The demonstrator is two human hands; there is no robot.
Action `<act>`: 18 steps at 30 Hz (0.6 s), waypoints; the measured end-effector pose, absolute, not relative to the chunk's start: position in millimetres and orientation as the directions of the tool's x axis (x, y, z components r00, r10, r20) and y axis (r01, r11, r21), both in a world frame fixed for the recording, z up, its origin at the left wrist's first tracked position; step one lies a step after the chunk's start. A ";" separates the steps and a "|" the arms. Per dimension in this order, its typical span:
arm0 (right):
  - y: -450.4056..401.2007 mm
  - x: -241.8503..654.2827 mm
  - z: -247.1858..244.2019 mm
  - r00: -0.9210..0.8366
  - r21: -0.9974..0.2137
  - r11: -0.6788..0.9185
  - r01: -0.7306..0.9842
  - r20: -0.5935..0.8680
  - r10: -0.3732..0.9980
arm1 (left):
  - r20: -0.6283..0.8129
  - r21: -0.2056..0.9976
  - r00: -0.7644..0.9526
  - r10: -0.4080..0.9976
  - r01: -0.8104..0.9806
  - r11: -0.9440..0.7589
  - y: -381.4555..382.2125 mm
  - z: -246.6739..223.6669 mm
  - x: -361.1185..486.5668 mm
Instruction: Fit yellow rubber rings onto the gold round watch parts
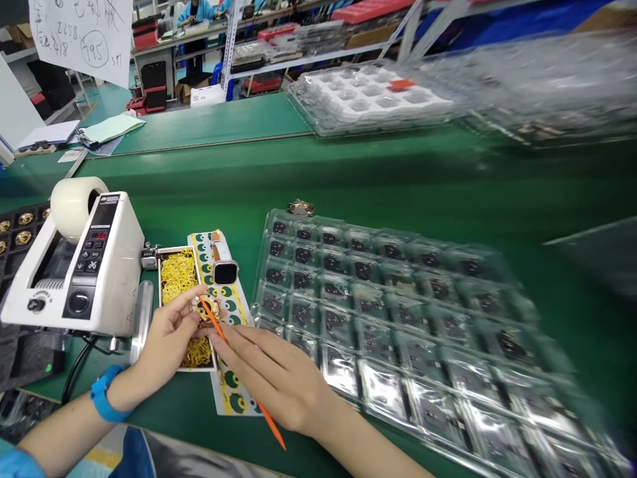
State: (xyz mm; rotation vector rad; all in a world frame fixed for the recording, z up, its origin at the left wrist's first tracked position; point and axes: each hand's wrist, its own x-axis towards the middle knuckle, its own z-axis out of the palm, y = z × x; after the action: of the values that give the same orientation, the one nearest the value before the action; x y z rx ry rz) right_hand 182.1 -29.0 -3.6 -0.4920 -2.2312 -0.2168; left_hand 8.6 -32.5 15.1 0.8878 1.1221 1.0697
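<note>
I see my left hand (172,332) pinching a small round gold-coloured watch case (208,308) between thumb and fingers, just above the low white tray of thin yellow rubber rings (179,272). My right hand (279,378) is closed narrowly around a slim orange plastic stick (239,372), whose tip touches the case at about 10 o'clock from the hand. Under both lies a long paper strip with green round stickers (229,392), and on it, at 12 o'clock from the case, a white smartwatch with dark square face (225,269). At 9 o'clock stands the white automatic tape dispenser (94,265) with a pale tape roll on top; its small red display shows digits, I read "36" but not surely. At 3 o'clock the clear plastic blister tray of dark small parts (398,312) covers much of the green table mat (223,172), its near edge touching my right wrist, so free room stays mainly at 12 o'clock. A blue wristband (102,398) sits on my left wrist. A handwritten white paper sheet (79,33) at 11 o'clock shows "795" circled.
</note>
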 end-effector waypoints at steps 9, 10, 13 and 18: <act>-31.0 190.1 5.2 -0.379 -0.347 0.856 0.384 0.786 0.489 | -0.271 0.925 0.084 0.959 -0.253 0.284 -29.1 20.8 11.5; -31.3 192.2 6.6 -0.329 -0.425 0.821 0.381 0.768 0.550 | -0.269 0.929 0.096 0.958 -0.239 0.284 -29.2 22.1 12.0; -31.6 196.2 8.4 -0.217 -0.581 0.725 0.369 0.705 0.675 | -0.267 0.940 0.135 0.954 -0.181 0.289 -30.1 23.7 12.4; -30.7 194.3 4.0 -0.068 -0.667 0.626 0.404 0.660 0.748 | -0.281 0.957 0.148 0.948 -0.034 0.289 -33.4 20.1 12.1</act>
State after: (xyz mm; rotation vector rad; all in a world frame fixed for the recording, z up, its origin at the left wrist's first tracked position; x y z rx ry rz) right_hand 194.3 -30.7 4.0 -0.9547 -1.6895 0.3693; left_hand 12.1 -33.4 20.1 1.0201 1.1894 0.9197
